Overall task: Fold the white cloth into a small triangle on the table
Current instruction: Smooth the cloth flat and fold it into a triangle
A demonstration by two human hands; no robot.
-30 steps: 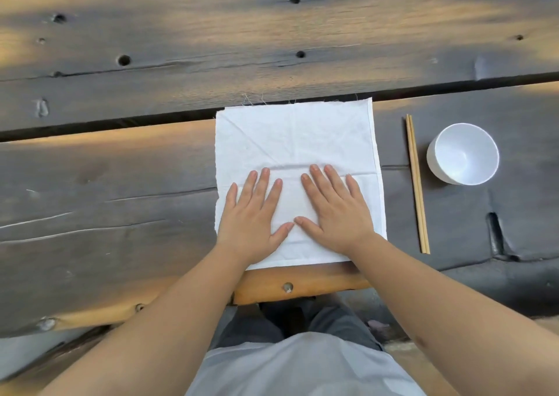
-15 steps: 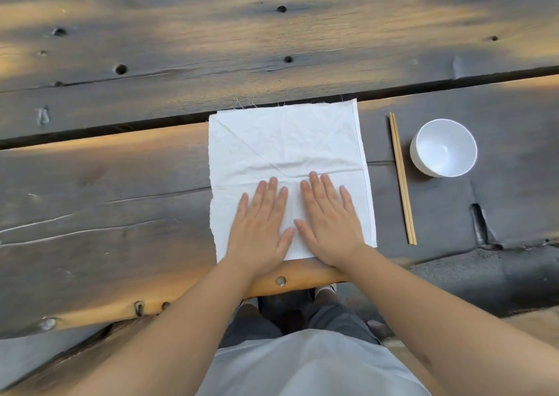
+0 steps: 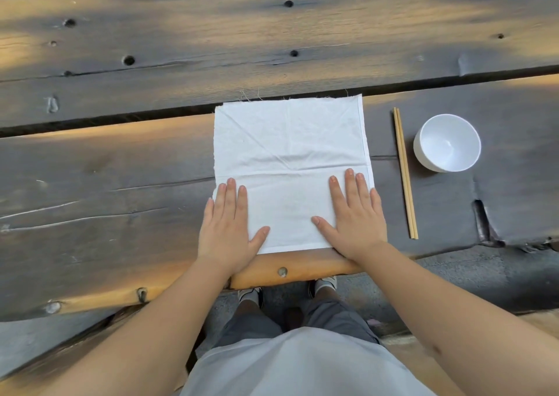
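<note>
white cloth (image 3: 290, 153) flat, unfolded | hands: left hand (image 3: 225, 232), right hand (image 3: 357, 223) apart, palms pressing cloth | bowl (image 3: 447, 143) empty

This looks like an outdoor eating spot, perhaps a rustic yard or patio. The dark, weathered plank tabletop (image 3: 121, 214) is rough-hewn, cracked, pitted with knot holes and bolted at its pale near edge. Warm dappled light falls across it. A pair of pale wooden chopsticks (image 3: 405, 173) lies just beside a small round white bowl (image 3: 447, 143). Grey paved ground (image 3: 453, 280) shows below.
</note>
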